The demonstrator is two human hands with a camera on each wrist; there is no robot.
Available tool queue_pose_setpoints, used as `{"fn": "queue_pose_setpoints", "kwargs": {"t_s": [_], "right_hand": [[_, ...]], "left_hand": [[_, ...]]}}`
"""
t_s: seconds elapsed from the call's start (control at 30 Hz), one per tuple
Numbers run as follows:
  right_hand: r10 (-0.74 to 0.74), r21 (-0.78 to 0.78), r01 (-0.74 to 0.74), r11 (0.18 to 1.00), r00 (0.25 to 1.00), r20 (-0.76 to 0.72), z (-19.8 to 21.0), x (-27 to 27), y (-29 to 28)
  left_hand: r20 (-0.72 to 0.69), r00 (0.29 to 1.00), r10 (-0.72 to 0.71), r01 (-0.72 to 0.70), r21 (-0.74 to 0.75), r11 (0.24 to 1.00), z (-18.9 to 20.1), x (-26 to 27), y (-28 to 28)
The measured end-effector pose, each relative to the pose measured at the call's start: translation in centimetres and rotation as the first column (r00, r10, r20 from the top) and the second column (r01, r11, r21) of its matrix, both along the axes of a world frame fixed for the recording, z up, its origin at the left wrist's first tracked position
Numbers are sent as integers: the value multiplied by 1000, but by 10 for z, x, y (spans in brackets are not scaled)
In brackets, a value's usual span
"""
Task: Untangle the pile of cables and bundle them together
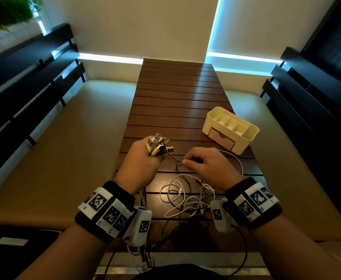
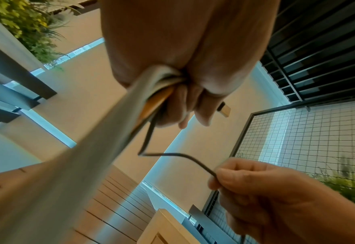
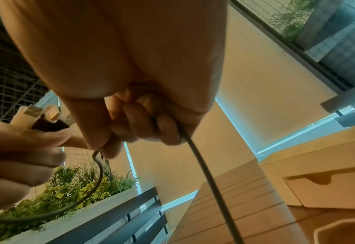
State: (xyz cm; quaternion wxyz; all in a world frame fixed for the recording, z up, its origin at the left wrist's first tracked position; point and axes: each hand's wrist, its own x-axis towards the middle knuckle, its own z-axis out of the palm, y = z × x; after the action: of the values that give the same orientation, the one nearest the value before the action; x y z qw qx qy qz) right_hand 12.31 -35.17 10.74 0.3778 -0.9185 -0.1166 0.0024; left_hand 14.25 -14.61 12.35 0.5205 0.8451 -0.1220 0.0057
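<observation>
Cables (image 1: 187, 196) lie in a loose white and dark tangle on the slatted table (image 1: 177, 93), nearer the person than the cream organizer (image 1: 230, 129). Left of the organizer, the left hand (image 1: 143, 158) is clenched around a bunch of USB plugs (image 1: 158, 145) that stick up out of the fist. Just beside it, the right hand (image 1: 208, 164) pinches a dark cable (image 2: 172, 155) between thumb and fingers; that cable runs back to the left fist.

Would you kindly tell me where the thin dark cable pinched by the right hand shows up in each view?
Head: dark cable centre, between both hands.
Left wrist: lower centre, bending from left hand to right hand.
Right wrist: hanging from the fingers, centre.
Shared landmark: cream organiser.
</observation>
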Motion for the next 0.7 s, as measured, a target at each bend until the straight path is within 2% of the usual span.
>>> {"fn": "queue_pose_setpoints", "kwargs": {"t_s": [0.1,0.17,0.3,0.33,0.4,0.47,0.5,0.53,0.6,0.67,0.7], "right_hand": [[58,-6,-57,998,997,43,7,2,5],[72,44,-76,996,993,90,13,3,7],[55,131,-70,989,992,112,14,6,4],[42,144,-54,988,995,86,9,6,2],[-21,184,17,983,1000,19,-5,7,-4],[-111,245,125,961,991,-70,-18,8,-11],[-148,264,169,950,984,-94,-22,9,-14],[-179,273,197,942,980,-91,-23,10,-16],[-221,285,219,933,975,-27,-19,15,-17],[-213,271,190,944,975,58,-10,20,-16],[-183,229,157,961,978,101,-6,23,-14]], "left_hand": [[12,994,-108,107,60,992,1,-2,-8],[9,984,-176,174,130,976,2,-1,-9],[4,983,-181,178,171,969,5,2,-7],[10,988,-153,151,135,979,7,3,-5],[-35,998,-45,44,-33,999,9,7,2],[-154,987,50,-86,-239,967,11,12,14],[-191,979,67,-119,-276,954,12,13,20],[-198,978,72,-120,-243,963,12,14,24],[-186,981,52,-55,-11,998,10,15,28],[-177,983,40,-8,181,983,6,13,24],[-175,984,39,0,214,977,5,12,21]]}}
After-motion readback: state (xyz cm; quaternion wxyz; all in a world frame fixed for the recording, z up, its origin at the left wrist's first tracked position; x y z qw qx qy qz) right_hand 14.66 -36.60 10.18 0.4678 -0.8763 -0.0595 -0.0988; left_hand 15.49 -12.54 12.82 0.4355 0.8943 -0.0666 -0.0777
